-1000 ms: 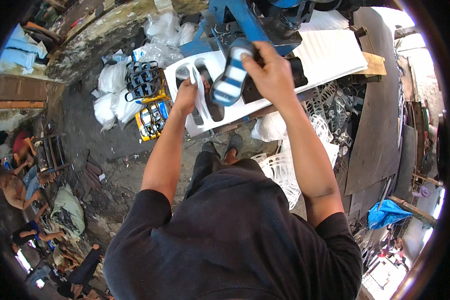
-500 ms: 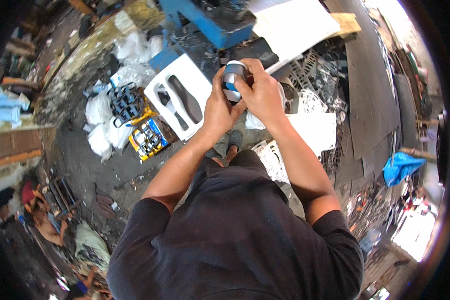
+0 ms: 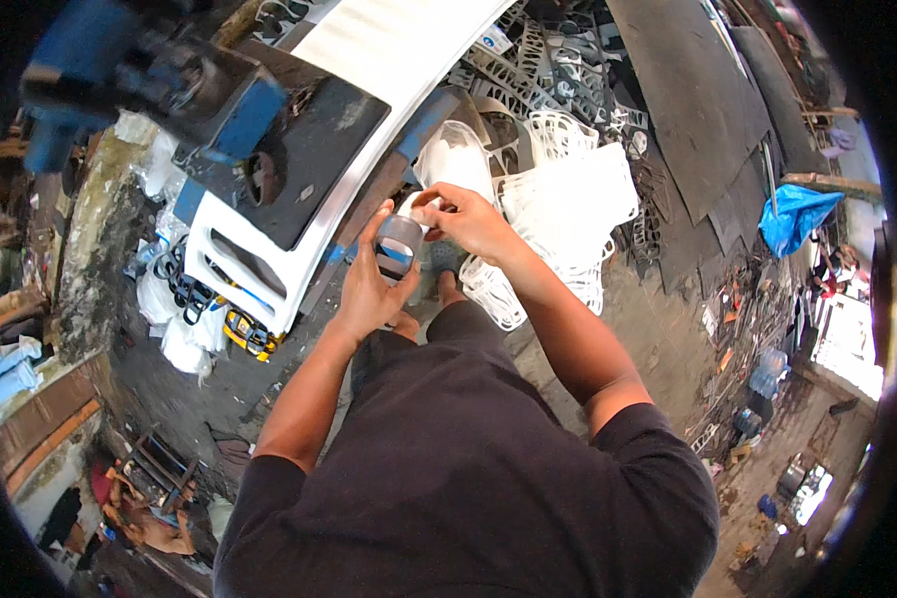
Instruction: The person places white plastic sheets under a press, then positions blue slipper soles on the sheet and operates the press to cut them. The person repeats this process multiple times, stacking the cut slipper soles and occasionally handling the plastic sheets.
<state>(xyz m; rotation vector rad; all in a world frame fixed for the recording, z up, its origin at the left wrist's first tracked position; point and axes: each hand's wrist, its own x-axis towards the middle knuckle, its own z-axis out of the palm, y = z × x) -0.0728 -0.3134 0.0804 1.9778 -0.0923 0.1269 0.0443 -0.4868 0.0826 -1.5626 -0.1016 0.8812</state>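
Observation:
My left hand [image 3: 371, 291] is closed around a grey, metal-looking ring-shaped band [image 3: 401, 229], with its thumb and fingers on opposite sides. Dark and blue bits show through the band's opening. Just right of its rim is my right hand [image 3: 476, 224], with thumb and fingers pinched together. Something whitish shows at those fingertips, too small to name. Beyond the hands lies a clear plastic bag of white material [image 3: 453, 154]. To the right spreads a pile of white cut-out sheets [image 3: 578, 189]. A white slotted sheet [image 3: 209, 224] lies left of my hands.
A blue machine [image 3: 239, 130], partly blurred, stands at the upper left beside a black board [image 3: 339, 140] and a long white sheet [image 3: 399, 45]. Dark flat sheets [image 3: 688, 120] lie at the upper right, with a blue plastic bag [image 3: 797, 219] beyond. Another person [image 3: 154, 513] is at lower left.
The view has turned, bringing the blue machine to the upper left. Both hands were on the grey band; now my left hand holds it and my right fingers have come off to its right side.

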